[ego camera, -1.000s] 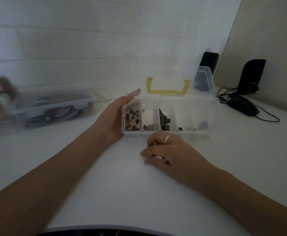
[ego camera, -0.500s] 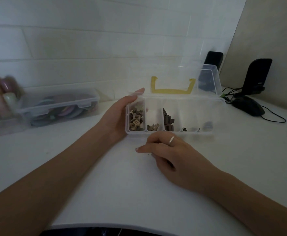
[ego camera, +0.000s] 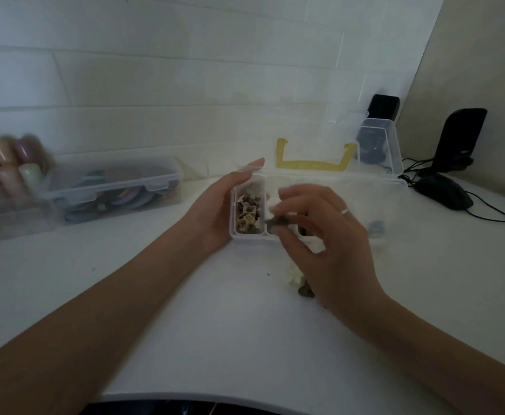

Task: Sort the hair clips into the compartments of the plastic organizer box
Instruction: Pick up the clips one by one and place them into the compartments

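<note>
At frame centre, my right hand pinches a small dark hair clip over the organizer box, which my left hand grips; light, rigid, slippery, so pinch its sides.

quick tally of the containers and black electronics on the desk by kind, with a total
Clear plastic boxes: 3, namely the organizer box being filled, a closed box at left, and a small box behind.
Rack of coloured items: 1, blurred.
Black speakers: 2, one tall speaker and one corner speaker.
Black mouse: 1.
Total: 7
</note>
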A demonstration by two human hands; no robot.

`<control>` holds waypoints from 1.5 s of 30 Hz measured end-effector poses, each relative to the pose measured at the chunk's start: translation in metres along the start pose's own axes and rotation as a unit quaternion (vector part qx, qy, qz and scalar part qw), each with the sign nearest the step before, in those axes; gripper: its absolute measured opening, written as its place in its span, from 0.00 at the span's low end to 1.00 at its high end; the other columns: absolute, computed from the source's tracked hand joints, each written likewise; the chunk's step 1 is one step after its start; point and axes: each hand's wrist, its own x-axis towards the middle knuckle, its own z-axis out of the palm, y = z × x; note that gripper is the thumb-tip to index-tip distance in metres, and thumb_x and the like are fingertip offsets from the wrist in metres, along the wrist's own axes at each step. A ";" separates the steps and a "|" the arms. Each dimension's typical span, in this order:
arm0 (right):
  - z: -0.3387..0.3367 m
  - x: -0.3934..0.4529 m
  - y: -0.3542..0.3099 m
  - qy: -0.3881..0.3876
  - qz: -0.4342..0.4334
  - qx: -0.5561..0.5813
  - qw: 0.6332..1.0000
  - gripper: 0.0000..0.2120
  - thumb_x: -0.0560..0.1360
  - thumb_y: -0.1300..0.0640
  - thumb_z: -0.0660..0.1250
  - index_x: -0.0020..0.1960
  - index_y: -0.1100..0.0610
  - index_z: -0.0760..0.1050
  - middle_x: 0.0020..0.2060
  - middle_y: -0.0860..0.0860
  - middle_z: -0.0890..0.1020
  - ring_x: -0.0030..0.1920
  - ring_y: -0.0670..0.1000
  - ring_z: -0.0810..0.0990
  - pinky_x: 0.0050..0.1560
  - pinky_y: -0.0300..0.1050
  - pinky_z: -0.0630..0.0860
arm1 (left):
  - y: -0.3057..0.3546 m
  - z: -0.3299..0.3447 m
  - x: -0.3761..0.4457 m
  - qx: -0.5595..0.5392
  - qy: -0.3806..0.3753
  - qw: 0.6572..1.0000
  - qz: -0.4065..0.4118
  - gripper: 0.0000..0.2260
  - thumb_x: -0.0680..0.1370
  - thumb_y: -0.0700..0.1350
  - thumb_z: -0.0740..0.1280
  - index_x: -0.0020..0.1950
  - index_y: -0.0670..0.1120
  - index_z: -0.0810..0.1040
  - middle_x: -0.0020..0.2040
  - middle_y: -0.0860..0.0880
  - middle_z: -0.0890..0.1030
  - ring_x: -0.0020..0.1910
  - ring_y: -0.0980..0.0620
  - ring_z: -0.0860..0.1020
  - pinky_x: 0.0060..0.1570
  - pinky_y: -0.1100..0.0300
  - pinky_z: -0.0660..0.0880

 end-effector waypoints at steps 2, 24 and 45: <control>0.008 0.015 -0.005 0.004 0.026 0.037 0.999 0.08 0.69 0.70 0.71 0.45 0.60 0.77 0.46 0.51 0.76 0.48 0.46 0.78 0.50 0.35 0.78 | 0.000 0.000 0.000 -0.022 -0.010 1.000 -0.001 0.16 0.75 0.46 0.61 0.63 0.48 0.75 0.44 0.45 0.82 0.37 0.49 0.80 0.34 0.60 0.77; -0.040 0.048 0.011 -0.207 0.058 -0.076 0.974 0.02 0.72 0.56 0.69 0.43 0.52 0.80 0.27 0.45 0.78 0.29 0.42 0.73 0.33 0.27 0.65 | 0.000 -0.004 0.002 0.010 0.030 0.999 -0.004 0.16 0.76 0.44 0.60 0.63 0.49 0.76 0.54 0.45 0.81 0.46 0.47 0.80 0.46 0.55 0.76; -0.039 0.027 0.007 -0.358 0.080 -0.119 0.923 0.07 0.68 0.47 0.72 0.44 0.46 0.80 0.24 0.44 0.75 0.26 0.45 0.72 0.29 0.39 0.70 | -0.001 -0.005 0.000 0.027 0.012 1.000 -0.011 0.21 0.69 0.43 0.64 0.63 0.51 0.77 0.57 0.42 0.77 0.48 0.46 0.76 0.47 0.53 0.76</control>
